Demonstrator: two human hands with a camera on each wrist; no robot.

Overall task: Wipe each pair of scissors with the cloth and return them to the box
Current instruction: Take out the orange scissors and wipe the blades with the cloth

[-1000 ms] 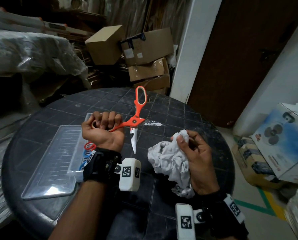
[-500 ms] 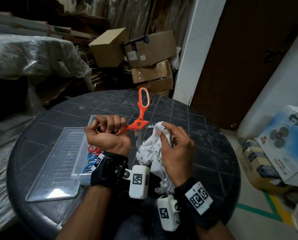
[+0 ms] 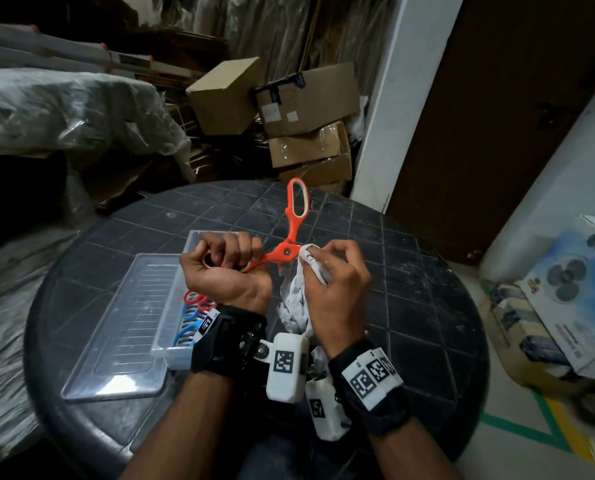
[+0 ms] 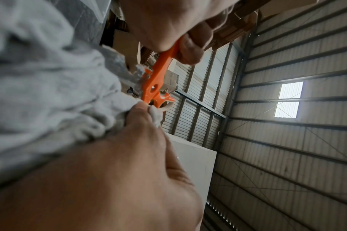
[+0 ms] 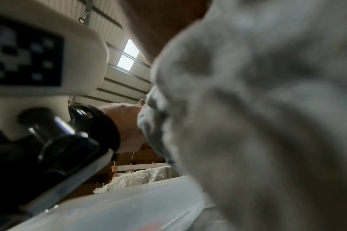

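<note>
Orange scissors (image 3: pixel 286 251) (image 4: pixel 153 84) stand spread above the round black table (image 3: pixel 410 306). My left hand (image 3: pixel 226 268) (image 4: pixel 168 20) grips one handle ring; the other handle points up and away. Just below the pivot my right hand (image 3: pixel 334 282) (image 4: pixel 129 171) pinches the white cloth (image 3: pixel 296 299) (image 4: pixel 50 93) (image 5: pixel 257 117) around the blade, which the cloth mostly hides. The clear plastic box (image 3: pixel 169 353) lies under my left wrist with red and blue scissors (image 3: pixel 193 306) inside.
The box's clear lid (image 3: pixel 122 334) lies flat to the left of the box. Cardboard boxes (image 3: pixel 306 98) are stacked behind the table. A fan carton (image 3: pixel 573 292) sits on the floor at the right. Plastic-wrapped goods (image 3: pixel 64 109) fill the left side.
My right hand has brought the cloth up and left from the table onto the scissors' blade near the pivot. The left hand kept its grip on the handle.
</note>
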